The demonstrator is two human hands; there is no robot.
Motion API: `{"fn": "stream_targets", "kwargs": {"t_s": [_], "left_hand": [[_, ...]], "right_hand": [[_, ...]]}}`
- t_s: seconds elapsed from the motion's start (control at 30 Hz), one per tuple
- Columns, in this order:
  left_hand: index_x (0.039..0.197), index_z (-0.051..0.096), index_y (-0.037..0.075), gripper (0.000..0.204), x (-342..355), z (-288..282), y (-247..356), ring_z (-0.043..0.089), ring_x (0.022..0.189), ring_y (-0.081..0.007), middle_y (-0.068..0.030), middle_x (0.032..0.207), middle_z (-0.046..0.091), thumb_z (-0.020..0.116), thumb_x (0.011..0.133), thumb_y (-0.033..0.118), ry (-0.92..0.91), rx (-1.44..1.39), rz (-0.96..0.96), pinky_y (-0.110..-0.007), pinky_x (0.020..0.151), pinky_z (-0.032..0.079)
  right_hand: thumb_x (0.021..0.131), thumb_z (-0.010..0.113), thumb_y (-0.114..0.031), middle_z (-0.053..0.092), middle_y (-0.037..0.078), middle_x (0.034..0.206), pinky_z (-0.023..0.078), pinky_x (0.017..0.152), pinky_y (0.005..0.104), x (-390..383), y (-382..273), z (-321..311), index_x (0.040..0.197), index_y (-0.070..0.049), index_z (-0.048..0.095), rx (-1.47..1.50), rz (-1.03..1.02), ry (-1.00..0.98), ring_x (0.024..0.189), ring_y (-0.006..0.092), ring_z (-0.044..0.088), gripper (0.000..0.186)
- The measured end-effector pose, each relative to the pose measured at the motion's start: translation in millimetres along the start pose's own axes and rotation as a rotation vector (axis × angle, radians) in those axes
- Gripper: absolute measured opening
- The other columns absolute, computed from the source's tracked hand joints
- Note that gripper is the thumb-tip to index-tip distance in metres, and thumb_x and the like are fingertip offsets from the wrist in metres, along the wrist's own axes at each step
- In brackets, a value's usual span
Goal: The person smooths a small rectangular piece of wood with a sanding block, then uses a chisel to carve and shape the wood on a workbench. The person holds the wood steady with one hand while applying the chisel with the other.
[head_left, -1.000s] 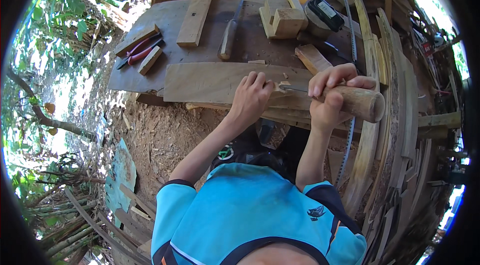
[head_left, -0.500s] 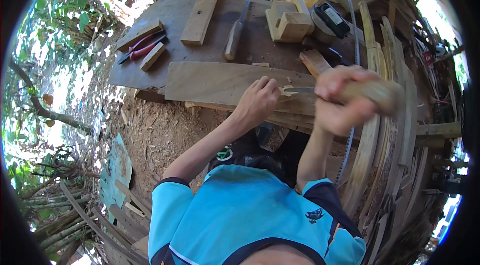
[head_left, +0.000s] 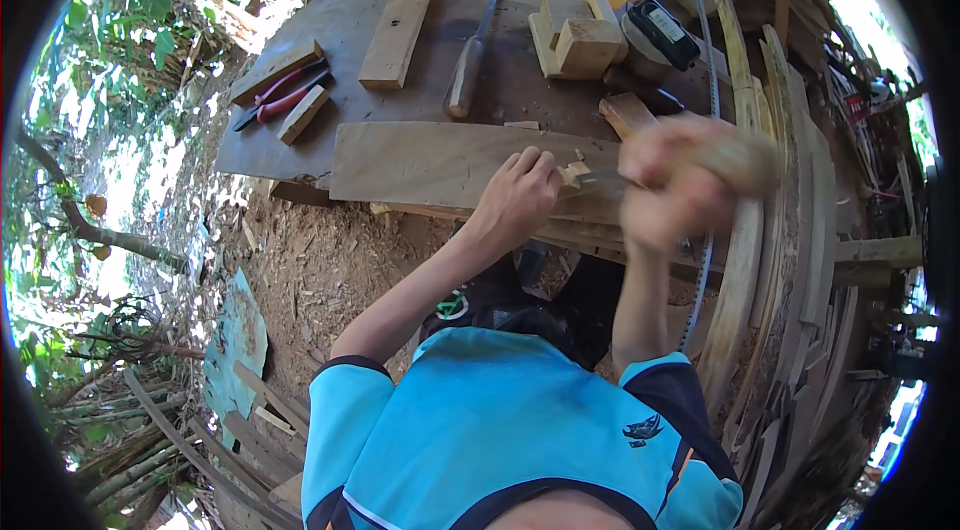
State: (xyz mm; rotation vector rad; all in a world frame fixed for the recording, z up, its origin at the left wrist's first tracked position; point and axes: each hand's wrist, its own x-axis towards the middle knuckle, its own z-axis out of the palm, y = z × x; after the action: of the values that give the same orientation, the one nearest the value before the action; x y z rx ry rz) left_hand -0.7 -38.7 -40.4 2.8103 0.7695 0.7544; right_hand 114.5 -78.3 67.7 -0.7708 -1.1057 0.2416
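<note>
My left hand (head_left: 518, 192) is closed on a small pale piece of wood (head_left: 574, 173), pressing it on a flat board (head_left: 420, 162) at the near edge of the bench. My fingers hide most of that piece. To the right, my right hand (head_left: 665, 185) is blurred by motion and wrapped round a wooden-handled blade (head_left: 601, 176). Its thick handle (head_left: 748, 165) juts out to the right, and the narrow blade points left at the pale piece. Whether the blade touches the wood is hard to tell.
On the brown bench (head_left: 330, 145) lie red-handled pliers (head_left: 285, 102), a wooden block (head_left: 402, 25), a wooden-handled chisel (head_left: 468, 70), pale wood blocks (head_left: 585, 45) and a black device (head_left: 662, 35). A saw blade (head_left: 708, 60) and long timber strips (head_left: 775, 260) line the right side.
My right hand and the blade have shifted slightly, the handle's end moving left and upward. More of the small pale wood shows beside my left fingers, which have barely moved.
</note>
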Motion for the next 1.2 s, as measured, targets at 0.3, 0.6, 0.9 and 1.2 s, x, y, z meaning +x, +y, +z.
{"fn": "stream_targets", "kwargs": {"t_s": [0.3, 0.6, 0.9, 1.2], "left_hand": [[0.085, 0.056, 0.000, 0.029, 2, -6, -3, 0.048, 0.091, -0.0245, -0.0094, 0.090, 0.049, 0.068, 0.061, 0.011, -0.044, -0.074, 0.005, -0.033, 0.083, 0.042], [0.086, 0.056, 0.000, 0.030, 2, -6, -3, 0.049, 0.090, -0.0249, -0.0094, 0.088, 0.049, 0.068, 0.060, 0.008, -0.020, -0.071, 0.028, -0.033, 0.082, 0.043], [0.084, 0.056, -0.001, 0.026, 7, -11, -9, 0.049, 0.089, -0.0264, -0.0098, 0.088, 0.049, 0.068, 0.062, 0.009, -0.032, -0.180, -0.003, -0.035, 0.082, 0.043], [0.075, 0.058, 0.000, 0.019, 10, -6, -14, 0.049, 0.085, -0.0269, -0.0101, 0.083, 0.050, 0.067, 0.072, 0.017, -0.035, -0.236, -0.024, -0.036, 0.079, 0.044]], "right_hand": [[0.079, 0.047, -0.066, 0.046, 0.003, 0.064, 0.036, 0.043, 0.0231, -6, 16, -1, 0.099, -0.012, 0.045, -0.098, 0.062, -0.016, 0.048, 0.0123, 0.043, 0.057], [0.080, 0.047, -0.063, 0.045, 0.003, 0.062, 0.034, 0.041, 0.0240, -8, 16, -4, 0.098, -0.009, 0.045, -0.046, 0.127, 0.025, 0.046, 0.0117, 0.042, 0.056], [0.073, 0.048, -0.070, 0.047, 0.008, 0.067, 0.040, 0.045, 0.0250, 15, -32, -9, 0.104, -0.006, 0.037, 0.248, -0.197, -0.034, 0.052, 0.0146, 0.045, 0.072], [0.079, 0.041, -0.070, 0.043, 0.005, 0.063, 0.035, 0.041, 0.0243, 2, -16, -5, 0.096, -0.010, 0.042, -0.097, -0.042, 0.150, 0.045, 0.0119, 0.039, 0.063]]}}
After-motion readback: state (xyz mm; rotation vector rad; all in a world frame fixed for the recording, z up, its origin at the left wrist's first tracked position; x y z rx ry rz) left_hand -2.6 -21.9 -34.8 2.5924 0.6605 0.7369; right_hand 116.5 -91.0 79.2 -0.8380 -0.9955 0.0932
